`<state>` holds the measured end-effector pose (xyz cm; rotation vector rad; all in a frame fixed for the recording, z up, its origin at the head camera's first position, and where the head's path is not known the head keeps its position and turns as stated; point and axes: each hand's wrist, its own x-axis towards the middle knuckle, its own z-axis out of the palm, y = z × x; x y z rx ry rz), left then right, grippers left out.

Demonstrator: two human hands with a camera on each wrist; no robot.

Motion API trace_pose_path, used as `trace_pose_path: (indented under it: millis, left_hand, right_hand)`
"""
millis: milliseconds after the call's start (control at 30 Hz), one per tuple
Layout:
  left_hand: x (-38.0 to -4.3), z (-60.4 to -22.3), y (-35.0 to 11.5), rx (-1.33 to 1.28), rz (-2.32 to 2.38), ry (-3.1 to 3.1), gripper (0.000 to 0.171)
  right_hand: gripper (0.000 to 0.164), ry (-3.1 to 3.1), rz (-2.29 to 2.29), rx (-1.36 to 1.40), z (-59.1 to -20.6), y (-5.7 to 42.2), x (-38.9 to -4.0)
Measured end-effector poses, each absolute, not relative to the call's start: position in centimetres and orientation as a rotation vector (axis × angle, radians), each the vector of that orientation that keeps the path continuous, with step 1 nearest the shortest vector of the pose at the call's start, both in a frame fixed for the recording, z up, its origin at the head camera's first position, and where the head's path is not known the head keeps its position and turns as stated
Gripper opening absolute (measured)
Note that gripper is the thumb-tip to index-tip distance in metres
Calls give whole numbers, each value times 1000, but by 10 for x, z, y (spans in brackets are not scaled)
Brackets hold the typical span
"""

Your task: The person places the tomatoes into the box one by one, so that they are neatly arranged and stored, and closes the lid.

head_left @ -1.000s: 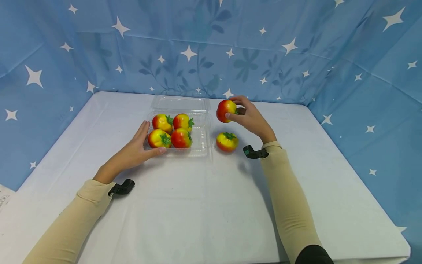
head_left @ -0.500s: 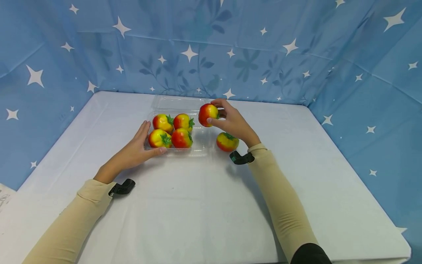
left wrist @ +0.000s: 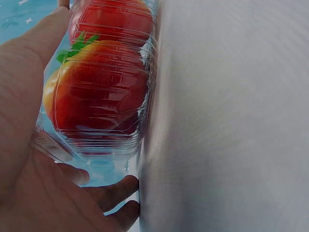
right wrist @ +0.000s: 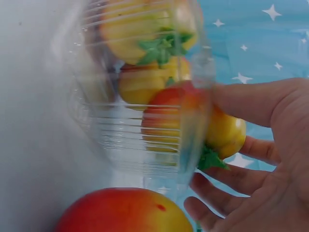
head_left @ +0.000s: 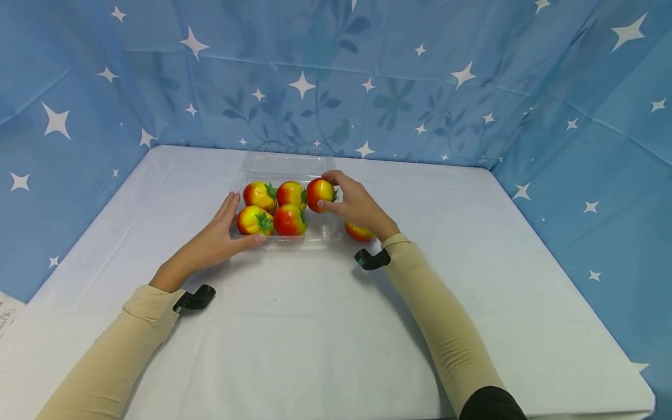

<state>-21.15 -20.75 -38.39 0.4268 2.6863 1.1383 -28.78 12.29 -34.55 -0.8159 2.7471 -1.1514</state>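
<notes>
A clear plastic clamshell box (head_left: 321,232) holds several red-and-yellow fruits (head_left: 289,220) with green leafy tops. My left hand (head_left: 212,236) rests against its left end, fingers spread along the side and thumb at the front edge. The left wrist view shows that hand (left wrist: 34,159) beside the ribbed wall. My right hand (head_left: 359,204) holds another red-and-yellow fruit (head_left: 317,194) over the box's right part, between thumb and fingers. In the right wrist view this fruit (right wrist: 227,135) is partly behind the clear wall; whether it touches the bottom cannot be told.
One more red-and-yellow fruit (head_left: 359,232) lies on the white tablecloth (head_left: 294,326) right of the box, partly hidden by my right hand. The box's lid (head_left: 286,163) is folded back behind it. A blue star-patterned curtain (head_left: 336,76) stands behind the table.
My right hand has carried its fruit leftward and down, from right of the box into its right part. The left hand stays in place.
</notes>
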Motion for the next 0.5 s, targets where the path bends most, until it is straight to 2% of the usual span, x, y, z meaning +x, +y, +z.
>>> trace_pose_path:
  millis: [500]
  left_hand:
    - [-213, -385, -208, 423, 1123, 2697, 123]
  right_hand:
    - [67, 2817, -995, -764, -355, 115, -291]
